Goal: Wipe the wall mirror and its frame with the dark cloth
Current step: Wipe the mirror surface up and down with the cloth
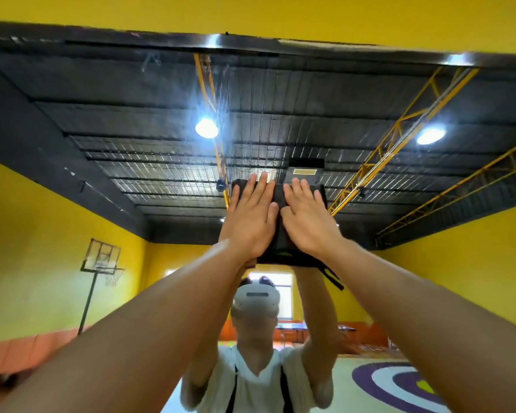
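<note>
Head view: a person is facing a wall mirror (131,144), holding both arms raised to it. The left hand (252,217) and right hand (309,217) are lying side by side, fingers straight and pointing up, palms pressing a folded dark cloth (283,254) flat against the glass, gripping nothing. The cloth is sitting near the middle of the glass. The frame (251,44) is showing its top edge running left to right, well above the fingertips, so reaching it probably means sliding upward; neither hand is nearer.
</note>
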A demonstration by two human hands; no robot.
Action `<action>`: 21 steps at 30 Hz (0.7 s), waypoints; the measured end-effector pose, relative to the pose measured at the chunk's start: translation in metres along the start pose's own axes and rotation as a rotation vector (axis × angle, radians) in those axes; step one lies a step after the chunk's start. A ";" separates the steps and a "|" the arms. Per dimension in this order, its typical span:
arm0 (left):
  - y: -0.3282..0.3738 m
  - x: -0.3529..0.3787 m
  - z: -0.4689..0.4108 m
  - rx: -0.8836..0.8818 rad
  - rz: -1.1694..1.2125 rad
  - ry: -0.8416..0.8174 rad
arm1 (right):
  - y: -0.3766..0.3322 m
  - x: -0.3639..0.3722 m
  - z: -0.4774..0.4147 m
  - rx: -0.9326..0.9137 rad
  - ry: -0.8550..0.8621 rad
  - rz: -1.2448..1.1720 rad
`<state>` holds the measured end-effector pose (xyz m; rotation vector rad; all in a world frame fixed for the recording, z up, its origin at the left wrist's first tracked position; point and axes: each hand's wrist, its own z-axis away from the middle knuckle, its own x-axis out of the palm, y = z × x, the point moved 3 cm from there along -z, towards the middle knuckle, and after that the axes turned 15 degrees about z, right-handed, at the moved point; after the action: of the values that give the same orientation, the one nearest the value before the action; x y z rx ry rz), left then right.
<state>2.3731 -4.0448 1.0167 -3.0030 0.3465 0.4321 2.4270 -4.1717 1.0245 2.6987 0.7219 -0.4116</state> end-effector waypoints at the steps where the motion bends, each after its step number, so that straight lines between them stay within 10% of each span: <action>1: 0.000 0.002 0.002 -0.004 -0.002 0.024 | -0.007 0.002 0.002 0.052 0.025 -0.076; 21: 0.058 0.073 0.013 0.060 -0.249 0.174 | 0.067 0.033 0.049 0.005 0.279 0.182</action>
<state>2.4238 -4.1152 0.9799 -2.9772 -0.0057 0.1374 2.4801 -4.2302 0.9834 2.8265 0.5377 0.0079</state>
